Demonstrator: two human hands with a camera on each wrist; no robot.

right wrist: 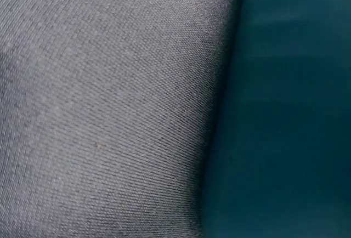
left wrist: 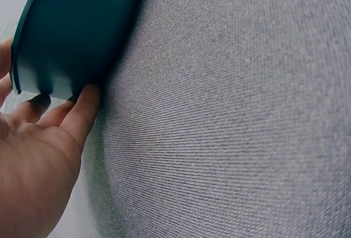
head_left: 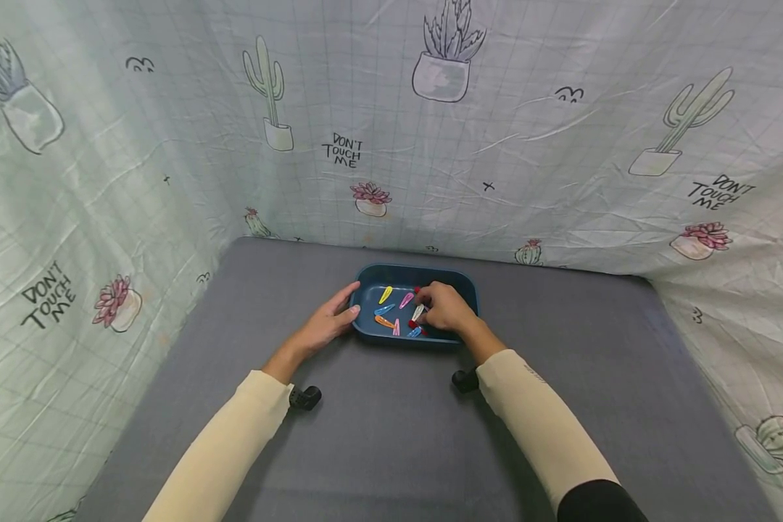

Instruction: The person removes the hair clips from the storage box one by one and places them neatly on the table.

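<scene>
A dark teal tray (head_left: 414, 342) stands on the grey cloth, with several small snap hair clips inside it. The left hand (head_left: 326, 324) holds the tray's left end, its fingers (left wrist: 82, 112) against the outside wall and its thumb at the rim. Reaching in over the right side, the right hand (head_left: 449, 309) has curled fingers and pinches a white hair clip (head_left: 417, 312). Near it lie a pink clip (head_left: 407, 300), a blue clip (head_left: 384, 309), an orange clip (head_left: 384, 321) and a yellow clip (head_left: 385, 294). The right wrist view shows the tray's outer wall (right wrist: 279, 139) but no fingers.
Grey cloth (head_left: 378, 435) covers the tabletop around the tray. A light curtain (head_left: 398, 123) printed with cacti hangs behind and along both sides. Black wrist cameras sit below the left hand (head_left: 305, 397) and the right hand (head_left: 465, 380).
</scene>
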